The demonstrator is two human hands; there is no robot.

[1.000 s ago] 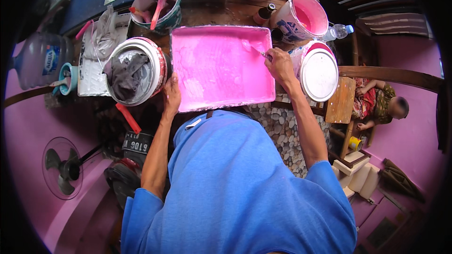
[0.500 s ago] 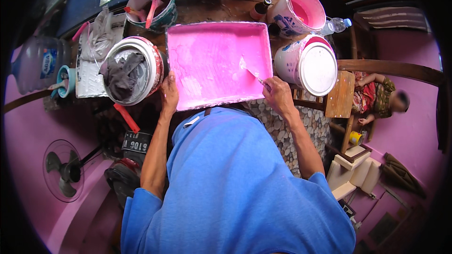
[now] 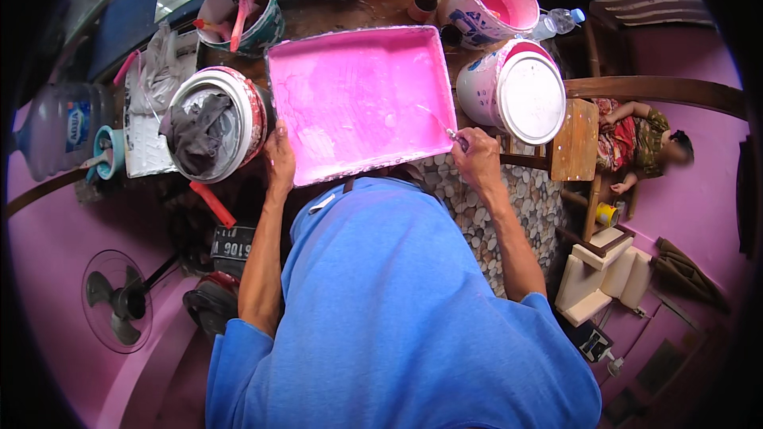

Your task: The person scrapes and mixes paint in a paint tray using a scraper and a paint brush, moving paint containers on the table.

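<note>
The two forearms reach forward from blue sleeves on either side of the shirt, the wrists well apart. The left hand points ahead along the near left side of a tray and grasps its edge, some fingers hidden by the tray. The right hand bends inward, knuckles up, its fingers wrapped around a small thin-bladed tool at the tray's near right corner, the blade pointing into the tray. The tray lies between the hands and mostly ahead of them, turned slightly, its floor coated in pink paint.

Just left of the left hand is a bucket with a dark rag over it. Ahead and right of the right hand stands a white bucket under a round lid. Farther ahead of both hands, the worktop carries more paint buckets.
</note>
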